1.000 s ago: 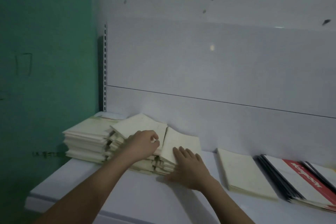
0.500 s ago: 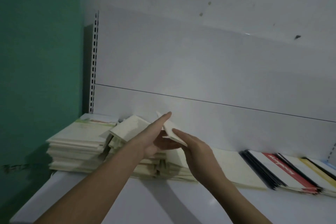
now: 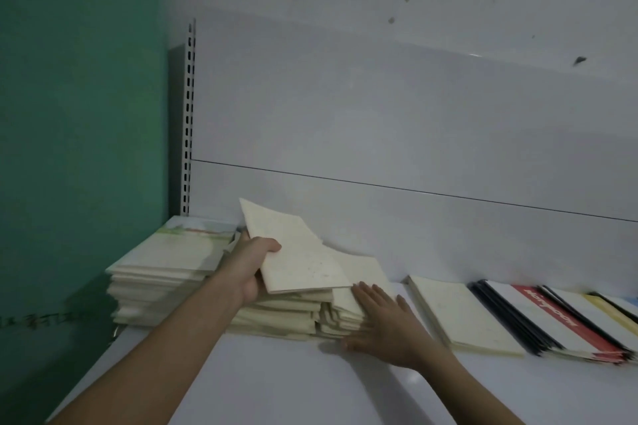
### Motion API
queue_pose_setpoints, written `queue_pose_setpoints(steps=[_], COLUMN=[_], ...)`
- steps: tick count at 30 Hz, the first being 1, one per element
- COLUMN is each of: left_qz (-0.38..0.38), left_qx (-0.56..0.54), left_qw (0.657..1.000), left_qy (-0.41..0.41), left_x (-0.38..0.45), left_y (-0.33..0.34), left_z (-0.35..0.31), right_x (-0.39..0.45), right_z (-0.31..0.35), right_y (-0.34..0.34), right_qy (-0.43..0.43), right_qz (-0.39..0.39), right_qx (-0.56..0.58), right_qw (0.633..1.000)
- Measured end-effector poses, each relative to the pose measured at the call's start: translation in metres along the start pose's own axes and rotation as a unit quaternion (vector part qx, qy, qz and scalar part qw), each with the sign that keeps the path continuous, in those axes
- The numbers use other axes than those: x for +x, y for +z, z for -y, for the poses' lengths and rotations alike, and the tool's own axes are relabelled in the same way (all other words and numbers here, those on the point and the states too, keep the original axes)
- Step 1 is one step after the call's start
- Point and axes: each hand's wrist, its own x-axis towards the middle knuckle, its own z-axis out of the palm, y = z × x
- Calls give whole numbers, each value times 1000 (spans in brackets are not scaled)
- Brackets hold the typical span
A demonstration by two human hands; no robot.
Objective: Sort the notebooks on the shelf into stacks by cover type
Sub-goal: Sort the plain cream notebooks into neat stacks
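My left hand [image 3: 249,267] grips a cream notebook [image 3: 296,252] by its left edge and holds it tilted above a messy pile of cream notebooks [image 3: 293,319] on the white shelf [image 3: 293,383]. With fingers straight, my right hand [image 3: 381,324] presses flat against the right end of that pile. A neat stack of pale notebooks [image 3: 162,279] with a green-tinted top cover stands at the far left. One thin cream notebook [image 3: 461,316] lies flat to the right of my right hand.
A fanned row of notebooks with black, white and red covers [image 3: 549,317] lies at the right, with yellow-edged ones [image 3: 612,316] beyond. A white back panel [image 3: 379,131] closes the shelf behind. A green wall [image 3: 79,114] stands at the left.
My left hand now holds the cream notebook alone, lifted over the pile. My right hand has let go of it and dropped onto the pile's right end.
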Motion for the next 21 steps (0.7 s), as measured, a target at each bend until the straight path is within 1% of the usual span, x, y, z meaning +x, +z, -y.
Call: queue_pose_setpoints(steps=[3,7,8,10,12,13,15,17,18,19,20,21], left_qz=[-2,11,17,30,43,48,53,59,62,64,63,58], left_qx=[25,82,88,92,88,83,68,58,56,50,38,26], left_qw=[1000,996,996,995,995,995,996,997,996,997,997,998], left_qy=[4,23,25,27,22,17,2,-10,-14,-19,-24,-28], left_x=[-9,-14,-14,-15,-17,-18,-20,-22,-22,-21,-21,-21], left_y=[2,6,7,9,12,14,17,23,27,32,37,44], left_z=[-1,-8,-10,-10,-9,-8,-2,4,7,10,13,16], right_x=[-3,-19,-22,-30,-34,-35,-36,-35,-34,-34,-34,-35], right_z=[1,-7,-11,-19,-25,-27,-25,-18,-12,-5,2,8], right_y=[1,-11,-14,-18,-24,-28,-37,-48,-53,-58,-62,-66], right_qy=[-12,-60,-68,-71,-47,-27,11,25,23,13,-8,-41], right_qz=[-40,-80,-87,-114,-178,-219,-297,-348,-360,-366,-372,-377], right_qx=[-21,-59,-53,-9,73,130,240,315,333,332,308,259], right_qw=[999,993,992,991,980,967,924,883,871,869,875,889])
